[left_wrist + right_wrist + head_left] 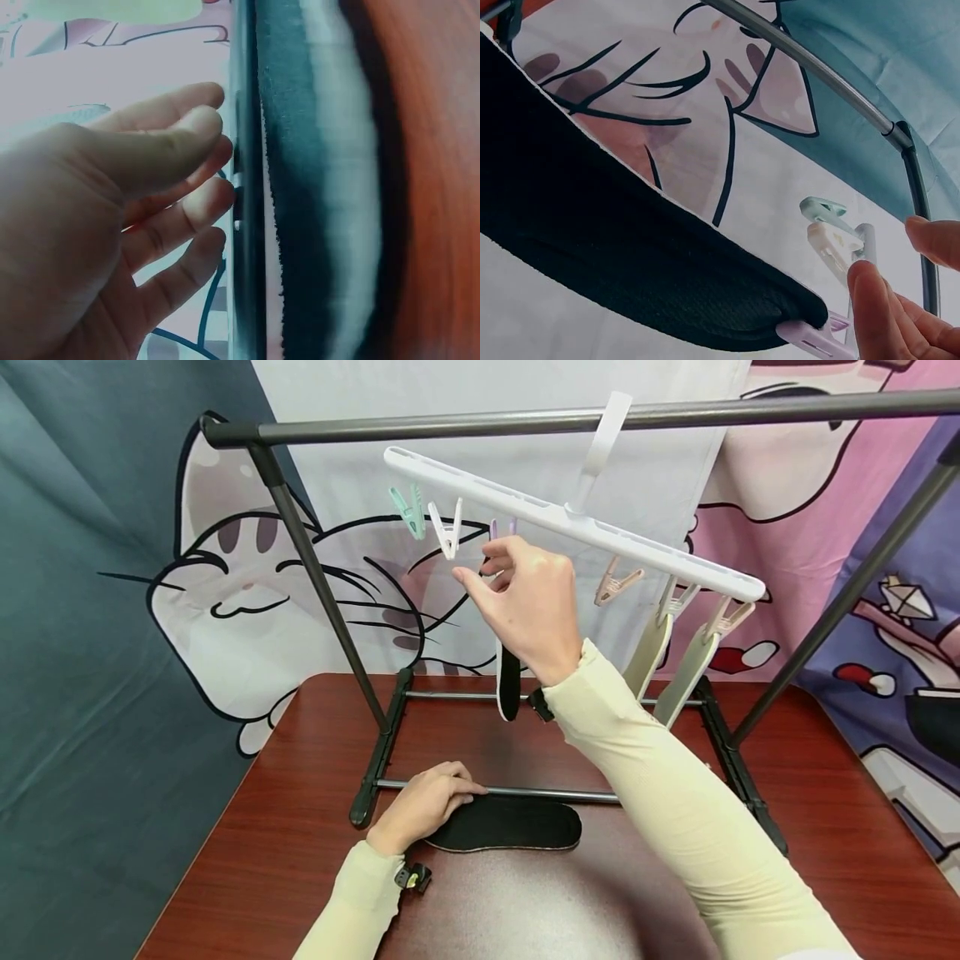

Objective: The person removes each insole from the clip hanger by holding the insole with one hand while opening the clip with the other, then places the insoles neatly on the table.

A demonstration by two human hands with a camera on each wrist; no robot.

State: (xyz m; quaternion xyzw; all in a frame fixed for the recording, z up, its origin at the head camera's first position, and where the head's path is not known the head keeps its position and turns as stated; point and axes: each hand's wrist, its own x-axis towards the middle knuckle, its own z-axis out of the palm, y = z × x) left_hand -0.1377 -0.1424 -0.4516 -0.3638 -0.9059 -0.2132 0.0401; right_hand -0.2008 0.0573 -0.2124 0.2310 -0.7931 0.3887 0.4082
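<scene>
My right hand [534,602] is raised in front of the white clip hanger [517,506], its thumb and fingertips apart with nothing between them. Right beside its fingers, a purple clothespin [814,339] holds a hanging black insole [645,240], which the hand partly hides in the head view. A white clothespin [447,531] and a green one [409,512] hang left of that hand, holding nothing. Low down, my left hand [423,806] is at the left end of another black insole [517,823] lying on the table, its fingers loosely bent near the far edge.
Two pale insoles [688,677] hang from clothespins at the hanger's lower right end, beside a spare beige clothespin [617,583]. The tilted hanger hooks over a grey rack bar [420,427]. Black rack feet [378,760] stand on the brown table [247,852]; printed cloth hangs behind.
</scene>
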